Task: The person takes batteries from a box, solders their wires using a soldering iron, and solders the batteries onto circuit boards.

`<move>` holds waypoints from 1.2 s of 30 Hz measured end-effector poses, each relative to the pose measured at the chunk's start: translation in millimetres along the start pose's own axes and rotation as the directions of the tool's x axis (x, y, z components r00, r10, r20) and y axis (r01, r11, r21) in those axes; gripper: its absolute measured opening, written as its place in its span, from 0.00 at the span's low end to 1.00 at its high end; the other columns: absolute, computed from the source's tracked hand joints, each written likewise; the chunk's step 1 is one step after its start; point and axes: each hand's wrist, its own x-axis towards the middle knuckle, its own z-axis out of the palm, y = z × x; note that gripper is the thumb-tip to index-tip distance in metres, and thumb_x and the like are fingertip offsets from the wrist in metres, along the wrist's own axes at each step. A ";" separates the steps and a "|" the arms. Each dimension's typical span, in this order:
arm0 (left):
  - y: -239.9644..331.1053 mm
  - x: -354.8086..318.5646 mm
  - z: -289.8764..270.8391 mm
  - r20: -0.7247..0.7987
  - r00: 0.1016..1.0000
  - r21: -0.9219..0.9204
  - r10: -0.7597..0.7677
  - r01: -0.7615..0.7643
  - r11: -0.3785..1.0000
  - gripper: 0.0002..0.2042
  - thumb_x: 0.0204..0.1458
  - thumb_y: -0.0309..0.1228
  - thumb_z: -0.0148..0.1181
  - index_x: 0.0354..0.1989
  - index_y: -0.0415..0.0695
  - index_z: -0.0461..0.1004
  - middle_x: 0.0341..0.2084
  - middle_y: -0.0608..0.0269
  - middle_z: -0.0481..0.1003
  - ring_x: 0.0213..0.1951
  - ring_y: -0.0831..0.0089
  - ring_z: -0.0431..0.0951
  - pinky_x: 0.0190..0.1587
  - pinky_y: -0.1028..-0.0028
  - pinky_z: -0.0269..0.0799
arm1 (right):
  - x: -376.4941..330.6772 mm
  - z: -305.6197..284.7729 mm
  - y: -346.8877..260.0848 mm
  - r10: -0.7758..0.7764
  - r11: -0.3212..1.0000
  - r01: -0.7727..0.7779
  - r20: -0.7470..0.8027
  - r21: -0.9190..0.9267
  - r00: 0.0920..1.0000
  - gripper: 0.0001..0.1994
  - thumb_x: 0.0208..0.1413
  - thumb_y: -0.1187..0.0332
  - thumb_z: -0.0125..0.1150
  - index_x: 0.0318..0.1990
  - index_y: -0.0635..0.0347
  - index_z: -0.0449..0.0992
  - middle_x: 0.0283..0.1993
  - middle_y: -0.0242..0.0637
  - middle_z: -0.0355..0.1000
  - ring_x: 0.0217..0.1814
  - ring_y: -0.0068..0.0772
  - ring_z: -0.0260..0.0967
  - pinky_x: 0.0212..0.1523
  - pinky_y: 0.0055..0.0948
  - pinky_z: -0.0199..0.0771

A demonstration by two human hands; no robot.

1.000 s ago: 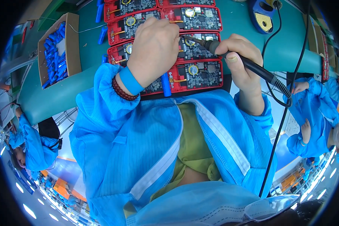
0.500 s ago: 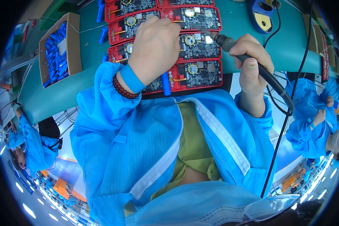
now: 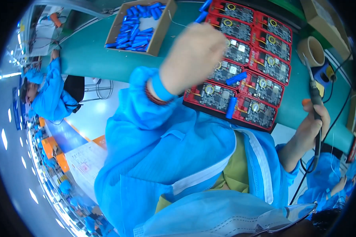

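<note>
My right hand (image 3: 309, 125) grips a soldering iron (image 3: 315, 94) by its handle, with the metal tip pointing up and away, right of the boards. My left hand (image 3: 195, 55), blurred by motion, is curled closed above the left edge of the red trays; whatever its fingers hold is hidden. A thin pale wire (image 3: 177, 23) runs toward it. Several red trays (image 3: 280, 96) in two columns hold dark circuit boards (image 3: 258, 114) with round yellow-rimmed parts. One blue cylindrical cell (image 3: 236, 78) lies aslant on the boards, and another blue cell (image 3: 231, 108) lies between the nearest two trays.
At the back left stands a cardboard box (image 3: 162, 29) of blue cells. More loose cells (image 3: 201, 16) lie beside the trays. Back right are a cardboard tube (image 3: 313, 51), a blue iron stand (image 3: 327, 75) and a dark cable. People in blue sit left and right.
The view has swung right, so the trays sit further right in it. The soldering iron has moved off the boards to their right. My left hand has shifted toward the trays' left edge.
</note>
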 end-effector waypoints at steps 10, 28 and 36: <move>-196.2 -38.7 -73.9 0.260 0.906 0.285 -0.335 0.260 0.923 0.07 0.48 0.28 0.56 0.35 0.44 0.76 0.31 0.52 0.75 0.37 0.55 0.76 0.42 0.63 0.71 | 3.8 14.7 0.0 0.003 1.000 -0.004 0.047 0.017 0.999 0.19 0.62 0.57 0.45 0.44 0.68 0.68 0.30 0.45 0.69 0.34 0.34 0.65 0.39 0.32 0.63; -40.0 -5.9 -46.0 0.158 0.902 -0.729 -0.402 0.381 0.569 0.08 0.53 0.22 0.53 0.42 0.38 0.68 0.31 0.64 0.72 0.34 0.78 0.74 0.37 0.79 0.72 | 4.1 37.4 -19.1 0.017 0.998 -0.015 0.024 -0.053 1.000 0.13 0.59 0.65 0.49 0.40 0.67 0.71 0.33 0.44 0.71 0.35 0.33 0.66 0.38 0.30 0.64; 34.9 -1.1 11.9 0.451 0.865 -0.818 -0.221 0.500 0.286 0.08 0.54 0.22 0.55 0.41 0.39 0.67 0.29 0.65 0.72 0.31 0.81 0.74 0.34 0.81 0.72 | 19.3 76.0 -28.2 -0.085 0.972 0.135 0.248 -0.194 0.965 0.21 0.37 0.75 0.69 0.43 0.57 0.73 0.39 0.39 0.73 0.41 0.42 0.69 0.42 0.35 0.69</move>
